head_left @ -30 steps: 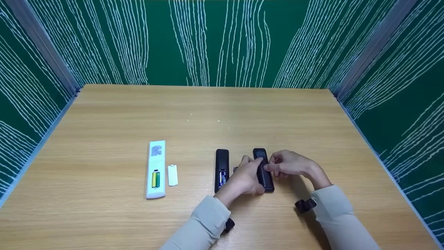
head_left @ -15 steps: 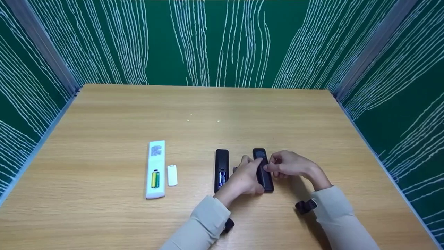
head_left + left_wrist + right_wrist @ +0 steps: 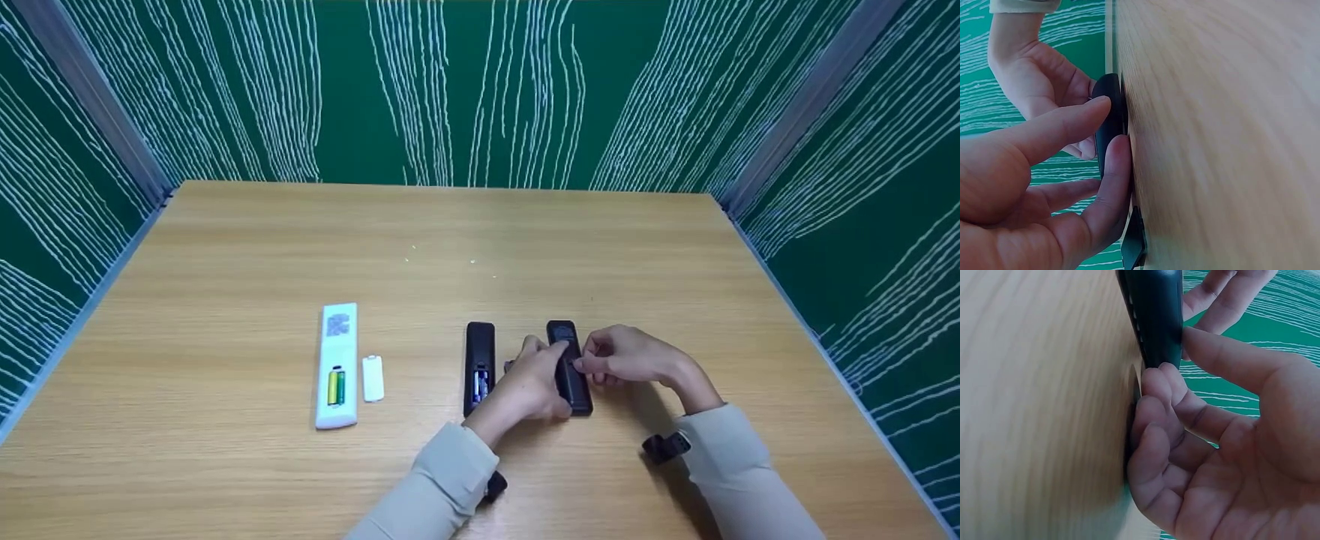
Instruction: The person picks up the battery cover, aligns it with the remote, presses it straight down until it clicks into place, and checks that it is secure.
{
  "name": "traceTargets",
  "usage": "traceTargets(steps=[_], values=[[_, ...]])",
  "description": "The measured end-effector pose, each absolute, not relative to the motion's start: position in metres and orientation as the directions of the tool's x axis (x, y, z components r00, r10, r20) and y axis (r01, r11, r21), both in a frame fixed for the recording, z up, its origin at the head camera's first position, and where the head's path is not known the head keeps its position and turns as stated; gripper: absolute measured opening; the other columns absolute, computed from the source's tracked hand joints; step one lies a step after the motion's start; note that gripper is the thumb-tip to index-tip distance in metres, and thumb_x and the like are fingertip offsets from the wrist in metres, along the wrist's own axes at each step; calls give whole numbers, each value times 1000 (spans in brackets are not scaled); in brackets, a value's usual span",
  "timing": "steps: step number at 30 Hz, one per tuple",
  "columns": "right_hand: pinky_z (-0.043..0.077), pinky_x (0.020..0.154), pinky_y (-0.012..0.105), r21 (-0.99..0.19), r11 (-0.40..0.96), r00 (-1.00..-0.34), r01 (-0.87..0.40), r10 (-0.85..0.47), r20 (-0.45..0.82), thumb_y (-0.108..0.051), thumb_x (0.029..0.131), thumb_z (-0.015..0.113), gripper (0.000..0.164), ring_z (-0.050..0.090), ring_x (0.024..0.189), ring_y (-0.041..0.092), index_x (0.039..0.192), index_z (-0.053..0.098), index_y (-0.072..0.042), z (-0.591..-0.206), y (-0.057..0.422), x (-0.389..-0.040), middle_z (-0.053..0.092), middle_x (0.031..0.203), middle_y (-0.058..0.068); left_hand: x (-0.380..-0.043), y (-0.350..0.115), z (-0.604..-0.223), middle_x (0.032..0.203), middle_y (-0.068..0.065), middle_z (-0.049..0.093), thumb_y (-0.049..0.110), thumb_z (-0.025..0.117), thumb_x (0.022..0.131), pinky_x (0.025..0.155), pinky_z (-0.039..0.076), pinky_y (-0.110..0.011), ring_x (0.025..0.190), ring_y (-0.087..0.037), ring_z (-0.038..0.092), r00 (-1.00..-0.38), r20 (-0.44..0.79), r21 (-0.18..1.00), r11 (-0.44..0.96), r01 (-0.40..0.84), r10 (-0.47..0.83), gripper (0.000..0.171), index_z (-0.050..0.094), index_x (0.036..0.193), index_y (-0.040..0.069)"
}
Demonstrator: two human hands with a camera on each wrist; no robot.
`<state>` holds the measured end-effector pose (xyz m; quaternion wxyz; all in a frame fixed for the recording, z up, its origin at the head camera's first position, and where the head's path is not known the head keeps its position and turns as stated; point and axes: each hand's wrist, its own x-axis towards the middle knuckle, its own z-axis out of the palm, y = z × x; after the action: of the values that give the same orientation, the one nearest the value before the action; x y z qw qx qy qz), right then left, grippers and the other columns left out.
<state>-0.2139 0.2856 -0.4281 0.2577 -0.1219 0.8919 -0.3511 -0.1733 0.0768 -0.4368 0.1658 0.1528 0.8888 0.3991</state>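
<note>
On the table lies a black remote control [image 3: 575,394], back side up, between both hands. My left hand [image 3: 529,382] grips it from the left; in the left wrist view its thumb and a finger hold opposite edges of the remote control [image 3: 1109,121]. From the other side, my right hand [image 3: 631,354] has its thumb on the remote's back and curled fingers against its side, as the right wrist view shows. To the left lies a second black remote control [image 3: 480,346] with batteries [image 3: 481,384] in its uncovered compartment. A small dark piece [image 3: 1135,242], kind unclear, lies by my left hand.
Farther left is a white remote control [image 3: 340,352] with green-and-yellow batteries [image 3: 337,387] showing. Its white battery cover [image 3: 373,379] lies beside it. Tiny white specks [image 3: 472,262] dot the wooden table [image 3: 225,262]. Green walls with white lines [image 3: 510,90] surround it.
The right hand, with its thumb and wrist, has shifted very slightly to the right. My left hand and all the remote controls look still.
</note>
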Motion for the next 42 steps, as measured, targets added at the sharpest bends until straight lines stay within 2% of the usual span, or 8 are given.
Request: traceTargets(steps=[13,20,27,42], values=[[52,63,28,-720,694,-827,-16,-414,-380,-26,101,70,23,62,71,18,96,66,-4,-429,287,-209,69,80,8,-173,78,-437,139,-12,47,-3,92,67,99,54,-29,115,-28,57,-899,-179,758,639,133,400,106,45,161,7],[46,58,24,-732,680,-823,-44,-440,-360,-26,101,70,24,58,70,17,94,66,-4,-429,289,-203,67,79,5,-173,79,-437,132,-9,47,-8,92,64,95,54,-27,111,-25,56,-901,-175,783,611,117,397,107,46,160,6],[45,57,22,-738,673,-805,-56,-467,-365,-25,101,71,23,58,70,16,95,66,-3,-428,289,-197,69,79,7,-173,79,-437,135,-10,47,-7,92,65,95,55,-28,112,-26,56,-901,-182,776,621,115,394,108,45,161,8],[40,54,23,-690,718,-809,-95,-459,-367,-27,100,71,23,55,66,16,92,66,-6,-428,290,-189,66,75,3,-172,78,-436,136,-10,46,-8,91,65,93,55,-27,112,-26,56,-899,-187,778,618,111,396,109,44,162,7]])
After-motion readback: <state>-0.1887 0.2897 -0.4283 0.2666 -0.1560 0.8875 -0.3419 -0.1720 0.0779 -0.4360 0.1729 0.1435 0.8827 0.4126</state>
